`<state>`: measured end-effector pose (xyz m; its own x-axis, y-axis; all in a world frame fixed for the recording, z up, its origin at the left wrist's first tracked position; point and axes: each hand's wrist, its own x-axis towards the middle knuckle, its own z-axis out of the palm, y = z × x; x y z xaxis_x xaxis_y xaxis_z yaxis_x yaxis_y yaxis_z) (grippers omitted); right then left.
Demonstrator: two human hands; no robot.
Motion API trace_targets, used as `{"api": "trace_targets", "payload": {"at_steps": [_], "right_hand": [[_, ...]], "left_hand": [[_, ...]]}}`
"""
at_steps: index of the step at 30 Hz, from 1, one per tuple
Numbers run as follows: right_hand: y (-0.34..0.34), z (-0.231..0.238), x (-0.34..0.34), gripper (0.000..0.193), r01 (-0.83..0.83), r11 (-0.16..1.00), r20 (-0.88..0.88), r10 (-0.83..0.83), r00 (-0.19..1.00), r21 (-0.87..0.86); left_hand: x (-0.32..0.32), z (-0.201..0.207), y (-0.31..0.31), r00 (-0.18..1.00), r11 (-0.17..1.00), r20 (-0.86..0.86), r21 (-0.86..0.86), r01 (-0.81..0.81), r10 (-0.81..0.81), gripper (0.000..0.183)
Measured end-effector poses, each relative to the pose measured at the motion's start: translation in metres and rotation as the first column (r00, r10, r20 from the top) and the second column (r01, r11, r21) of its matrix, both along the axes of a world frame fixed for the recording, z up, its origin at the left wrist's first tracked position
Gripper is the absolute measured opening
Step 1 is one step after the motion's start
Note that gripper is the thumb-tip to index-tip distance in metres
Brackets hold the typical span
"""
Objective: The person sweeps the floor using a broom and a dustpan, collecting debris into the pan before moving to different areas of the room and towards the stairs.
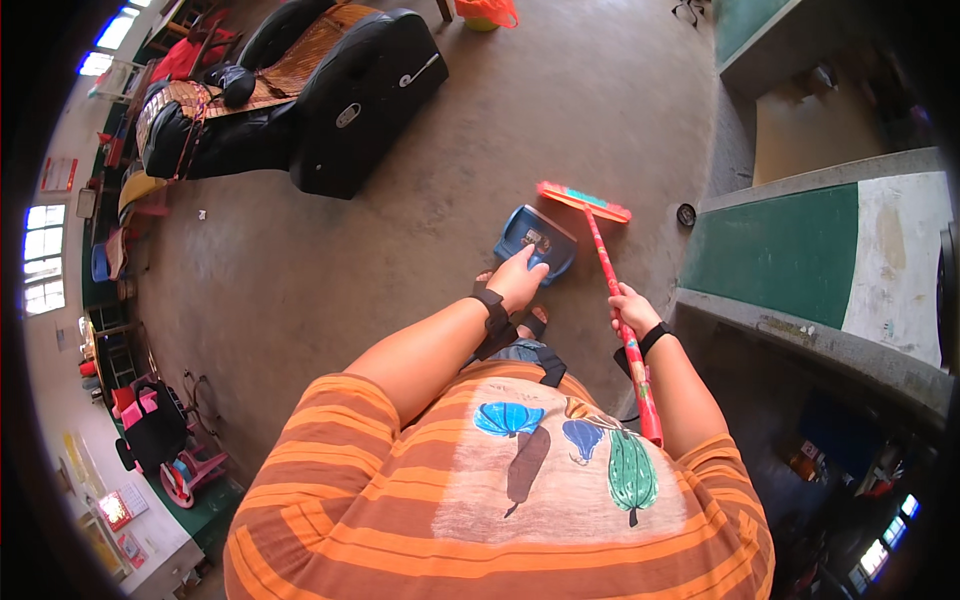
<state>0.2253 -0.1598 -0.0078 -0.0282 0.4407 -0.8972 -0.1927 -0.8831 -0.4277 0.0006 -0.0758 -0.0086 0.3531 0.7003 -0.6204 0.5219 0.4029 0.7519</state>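
Observation:
My left hand (pixel 518 280) is closed around the handle of a blue dustpan (pixel 522 228), which is held low in front of my feet with some small debris in it. My right hand (pixel 635 308) grips the red patterned stick of a broom (pixel 603 250). The stick's upper end reaches back beside my right forearm. Beyond the dustpan and slightly to its right, the broom's red head (pixel 583 200) with its teal strip is at the floor. Dustpan and broom head are a little apart. The dustpan's handle is mostly hidden by my fingers.
A black recliner (pixel 365 100) with a woven mat stands at the far left. On the right runs a green-and-grey low wall (pixel 780 255), with a small dark round object (pixel 686 215) near its foot. A pink child's bike (pixel 178 485) is at the lower left. A white scrap (pixel 202 214) lies on the floor.

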Motion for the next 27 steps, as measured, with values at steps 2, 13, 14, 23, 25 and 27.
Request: {"api": "trace_targets", "payload": {"at_steps": [2, 13, 14, 23, 25, 27], "right_hand": [[-0.002, -0.001, -0.007, 0.036, 0.028, 1.000, -0.006, -0.028, 1.000, -0.006], [-0.033, -0.010, -0.050, 0.036, 0.084, 0.995, -0.010, -0.085, 0.996, -0.061], [-0.040, -0.010, -0.056, 0.027, 0.064, 0.995, 0.005, -0.063, 0.998, -0.080], [-0.063, 0.043, -0.098, 0.048, 0.194, 0.979, -0.059, -0.197, 0.979, -0.063], [-0.053, 0.033, -0.108, 0.046, 0.250, 0.967, -0.077, -0.253, 0.964, -0.045], [-0.038, 0.014, -0.119, 0.039, 0.301, 0.952, -0.107, -0.306, 0.946, -0.055]], "left_hand": [[0.001, -0.002, -0.002, 1.000, 1.000, 0.015, 0.019, -0.010, 0.010, 0.058], [-0.009, 0.016, -0.002, 1.000, 1.000, -0.021, 0.030, 0.001, 0.000, 0.055], [-0.011, 0.010, -0.003, 1.000, 0.997, -0.015, 0.078, 0.021, -0.020, 0.056], [-0.062, 0.013, -0.006, 0.998, 0.997, 0.041, 0.064, 0.053, -0.056, 0.055], [-0.067, 0.017, -0.010, 0.992, 0.975, 0.041, 0.194, 0.107, -0.117, 0.058], [-0.074, 0.020, -0.014, 0.986, 0.989, 0.091, 0.038, 0.139, -0.142, 0.056]]}}
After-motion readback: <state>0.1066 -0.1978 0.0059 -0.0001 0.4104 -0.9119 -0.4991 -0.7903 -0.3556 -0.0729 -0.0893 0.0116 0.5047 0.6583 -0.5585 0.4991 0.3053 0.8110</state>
